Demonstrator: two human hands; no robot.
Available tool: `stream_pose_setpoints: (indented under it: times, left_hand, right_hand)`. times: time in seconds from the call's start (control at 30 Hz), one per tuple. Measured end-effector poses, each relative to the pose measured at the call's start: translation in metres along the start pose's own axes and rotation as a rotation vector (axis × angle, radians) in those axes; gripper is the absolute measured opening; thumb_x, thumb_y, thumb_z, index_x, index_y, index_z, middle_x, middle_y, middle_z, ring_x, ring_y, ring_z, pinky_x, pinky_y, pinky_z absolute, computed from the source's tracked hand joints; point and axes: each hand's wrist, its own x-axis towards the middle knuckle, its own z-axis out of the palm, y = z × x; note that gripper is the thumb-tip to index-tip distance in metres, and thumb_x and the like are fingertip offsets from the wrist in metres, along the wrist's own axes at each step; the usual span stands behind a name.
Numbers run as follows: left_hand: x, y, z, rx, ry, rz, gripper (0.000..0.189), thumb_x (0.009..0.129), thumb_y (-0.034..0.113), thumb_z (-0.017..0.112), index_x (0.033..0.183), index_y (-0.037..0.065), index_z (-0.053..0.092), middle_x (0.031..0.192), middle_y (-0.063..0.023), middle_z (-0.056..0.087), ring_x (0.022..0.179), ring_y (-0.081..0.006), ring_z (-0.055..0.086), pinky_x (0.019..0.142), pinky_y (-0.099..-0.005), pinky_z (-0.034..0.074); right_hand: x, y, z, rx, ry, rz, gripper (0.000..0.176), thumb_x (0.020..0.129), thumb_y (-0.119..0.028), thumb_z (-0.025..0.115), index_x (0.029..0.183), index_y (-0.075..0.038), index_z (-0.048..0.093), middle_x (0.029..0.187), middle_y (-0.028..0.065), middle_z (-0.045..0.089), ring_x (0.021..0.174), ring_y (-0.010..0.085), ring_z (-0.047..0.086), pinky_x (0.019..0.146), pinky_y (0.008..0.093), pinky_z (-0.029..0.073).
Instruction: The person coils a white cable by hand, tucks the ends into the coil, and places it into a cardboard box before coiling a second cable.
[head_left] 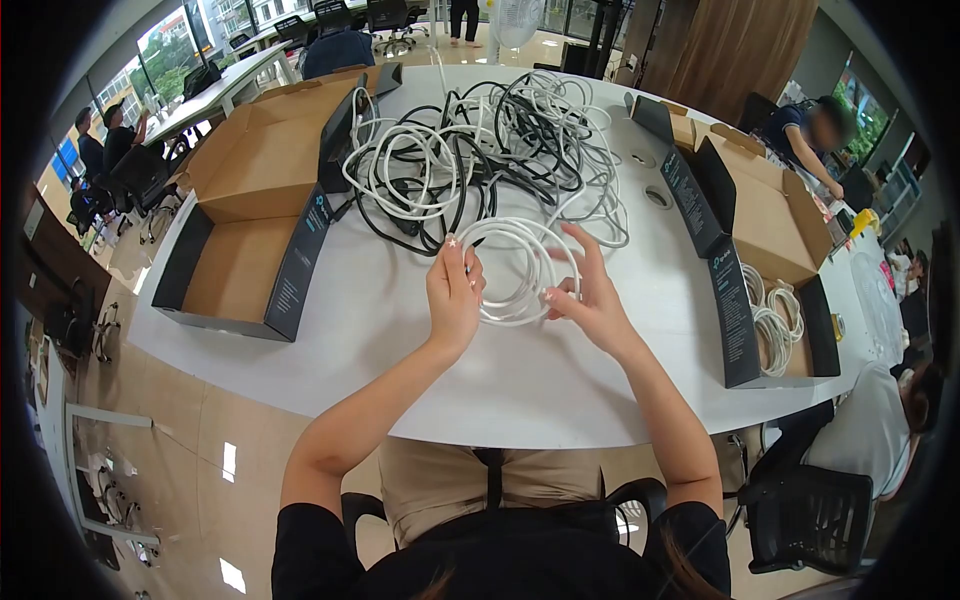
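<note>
A coil of white cable is held above the white table, its loops forming a loose ring. My left hand is closed on the left side of the ring, thumb pointing up. At the ring's right side, my right hand has its thumb and lower fingers on the loops, with the index finger raised and apart. Just beyond the hands lies a tangled pile of black and white cables, some with dark plugs or adapters.
An open black cardboard box with brown inside stands at the left. At the right, another open box contains coiled white cables. The white table has round holes at right. Another person leans over at the far right.
</note>
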Motion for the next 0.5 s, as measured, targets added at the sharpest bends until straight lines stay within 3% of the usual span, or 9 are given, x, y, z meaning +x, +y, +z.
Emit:
stream_pose_setpoints:
  times: [0.07,0.17,0.27,0.37,0.5]
  left_hand:
    - [-0.002,0.000,0.000,-0.014,-0.047,-0.008,0.038,0.099,0.035,0.026,0.072,0.009,0.037,0.056,0.0027,0.033,0.045,-0.0043,0.027,0.043,-0.0198,0.022]
    - [-0.006,-0.003,0.006,-0.136,-0.106,0.021,0.031,0.098,0.029,0.031,0.078,0.007,0.039,0.058,0.0026,0.034,0.046,-0.0042,0.029,0.044,-0.0202,0.024]
    - [-0.009,0.001,0.003,0.163,-0.199,0.088,0.021,0.097,0.023,0.037,0.096,0.003,0.043,0.066,0.0013,0.040,0.051,-0.0049,0.035,0.048,-0.0205,0.029]
    - [-0.007,0.002,0.015,0.244,-0.121,0.186,0.030,0.095,0.019,0.042,0.118,0.001,0.037,0.082,-0.0038,0.051,0.062,-0.0075,0.047,0.060,-0.0214,0.041]
    - [-0.006,0.004,0.012,0.242,-0.218,0.186,0.038,0.097,0.021,0.037,0.128,0.001,0.030,0.109,-0.0122,0.054,0.087,-0.0153,0.058,0.080,-0.0277,0.046]
  right_hand:
    - [0.001,0.003,-0.005,0.108,-0.073,0.109,0.046,0.088,-0.020,0.054,0.127,-0.004,0.037,0.101,0.0108,0.060,0.066,0.0102,0.053,0.052,0.0218,0.044]
    - [0.004,0.007,-0.001,0.078,-0.148,0.097,0.030,0.095,-0.018,0.039,0.118,-0.001,0.045,0.085,0.0084,0.063,0.061,0.0079,0.051,0.049,0.0199,0.042]
    - [0.001,0.012,0.002,0.055,-0.069,0.045,0.028,0.097,-0.019,0.034,0.107,0.001,0.051,0.082,0.0078,0.062,0.056,0.0060,0.048,0.047,0.0186,0.040]
    - [0.002,0.013,-0.001,0.017,-0.014,0.040,0.025,0.097,-0.019,0.034,0.102,-0.001,0.050,0.080,0.0075,0.061,0.052,0.0058,0.046,0.046,0.0187,0.039]
    - [0.002,0.009,0.006,0.110,0.038,0.032,0.022,0.097,-0.020,0.035,0.099,-0.002,0.048,0.072,0.0052,0.058,0.049,0.0054,0.044,0.043,0.0187,0.037]
